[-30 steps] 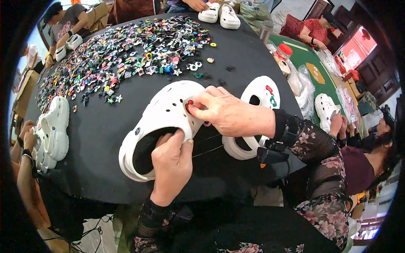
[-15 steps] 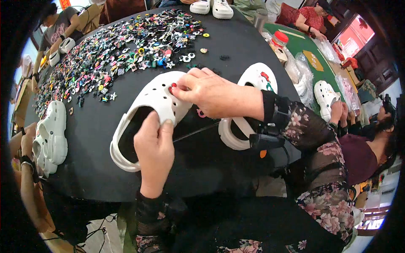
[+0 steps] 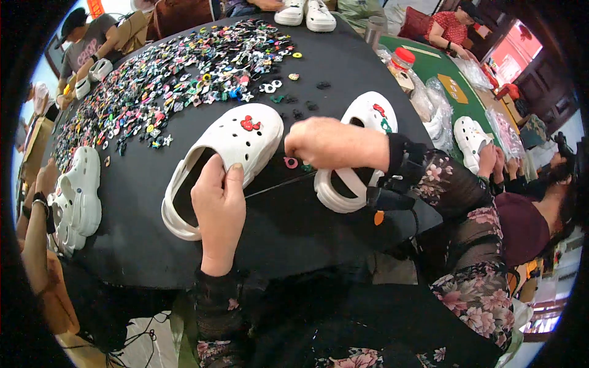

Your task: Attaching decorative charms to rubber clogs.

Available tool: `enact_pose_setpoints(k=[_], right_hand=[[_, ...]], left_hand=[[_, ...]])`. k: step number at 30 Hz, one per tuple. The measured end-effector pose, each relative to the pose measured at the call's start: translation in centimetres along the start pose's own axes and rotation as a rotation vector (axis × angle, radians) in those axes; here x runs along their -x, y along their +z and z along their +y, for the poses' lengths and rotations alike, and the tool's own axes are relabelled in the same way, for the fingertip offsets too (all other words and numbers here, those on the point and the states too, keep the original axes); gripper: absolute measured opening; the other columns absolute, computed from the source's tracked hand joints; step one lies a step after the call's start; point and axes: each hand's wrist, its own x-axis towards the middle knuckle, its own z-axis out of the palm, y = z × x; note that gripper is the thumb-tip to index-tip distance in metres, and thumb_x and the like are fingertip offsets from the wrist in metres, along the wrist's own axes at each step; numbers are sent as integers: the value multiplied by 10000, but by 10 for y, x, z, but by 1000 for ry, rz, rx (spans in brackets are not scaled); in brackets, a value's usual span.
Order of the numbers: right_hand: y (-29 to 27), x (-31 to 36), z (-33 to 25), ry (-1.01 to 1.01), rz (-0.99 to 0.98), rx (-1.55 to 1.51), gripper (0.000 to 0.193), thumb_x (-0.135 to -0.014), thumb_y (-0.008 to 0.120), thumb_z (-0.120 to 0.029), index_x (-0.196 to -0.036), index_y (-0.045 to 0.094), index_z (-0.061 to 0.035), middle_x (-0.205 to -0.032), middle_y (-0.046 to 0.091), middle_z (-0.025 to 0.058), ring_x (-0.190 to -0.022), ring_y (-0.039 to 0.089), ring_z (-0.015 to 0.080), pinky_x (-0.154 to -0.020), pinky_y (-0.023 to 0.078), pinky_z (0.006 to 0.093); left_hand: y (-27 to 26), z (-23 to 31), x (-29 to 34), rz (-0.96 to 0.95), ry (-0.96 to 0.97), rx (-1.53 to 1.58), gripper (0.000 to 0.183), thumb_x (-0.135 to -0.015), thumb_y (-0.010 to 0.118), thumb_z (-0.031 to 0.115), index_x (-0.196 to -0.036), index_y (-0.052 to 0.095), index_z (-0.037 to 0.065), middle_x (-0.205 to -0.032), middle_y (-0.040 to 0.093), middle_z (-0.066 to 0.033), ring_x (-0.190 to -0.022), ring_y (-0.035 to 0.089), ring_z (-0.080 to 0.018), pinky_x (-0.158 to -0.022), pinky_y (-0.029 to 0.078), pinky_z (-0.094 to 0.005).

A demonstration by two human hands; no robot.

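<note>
My left hand (image 3: pixel 218 205) grips a white clog (image 3: pixel 211 138) by the rim of its opening, thumb on top. A red charm (image 3: pixel 250 123) sits in a hole near the clog's toe. My right hand (image 3: pixel 334 144) is off that clog, fingers curled down between the two shoes; whether they hold anything is hidden. Just under it lie a pink ring-shaped charm (image 3: pixel 290 162) and a green charm (image 3: pixel 306 167). Partly behind my right hand and wrist, a second white clog (image 3: pixel 340 199) bears a red charm (image 3: pixel 378 110) and a green one (image 3: pixel 386 126).
A wide heap of small colourful charms (image 3: pixel 178 80) covers the far left of the black table (image 3: pixel 294 245). More white clogs stand at the left edge (image 3: pixel 83 190) and far edge (image 3: pixel 319 17). Other people work around the table and at a green one (image 3: pixel 423 64) on the right.
My right hand has let go of the red charm and moved right, off the clog's toe. The charm stays in the clog. My left hand keeps its hold.
</note>
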Motion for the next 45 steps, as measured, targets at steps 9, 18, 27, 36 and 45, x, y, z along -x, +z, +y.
enact_pose_setpoints(k=[9,18,27,36,45], right_hand=[[5,-7,-17,-62,-374,246,222,-806,567,-51,-1008,653,-20,-950,660,200,-906,661,359,-754,545,441],[6,-8,-22,-6,-386,247,206,-729,660,-48,-928,666,3,-920,678,182,-907,665,350,-768,546,435],[-7,-7,-32,66,-450,315,211,-752,628,-14,-959,669,-12,-936,686,163,-914,667,354,-756,549,432],[-41,9,-31,-152,-152,-259,137,-790,633,-90,-897,621,-7,-786,639,115,-764,626,227,-693,492,348],[-78,9,-96,-327,48,-1170,243,-900,609,-40,-1136,622,16,-920,642,26,-856,596,87,-771,493,247]], left_hand=[[3,9,18,-44,7,-41,85,-881,564,9,-907,551,-71,-656,530,-93,-581,441,-121,-540,368,-291],[9,2,23,-37,-6,79,164,-879,563,-4,-1015,575,-95,-723,611,-94,-620,504,-110,-574,406,-283],[10,7,19,-74,13,21,103,-886,569,8,-942,559,-79,-655,517,-62,-588,420,-99,-537,357,-273],[6,1,20,-70,20,15,86,-879,580,26,-895,557,-55,-634,510,-101,-573,424,-119,-540,383,-293],[13,-5,23,4,12,129,102,-840,628,48,-841,555,-24,-660,500,-151,-573,504,-276,-554,400,-375]])
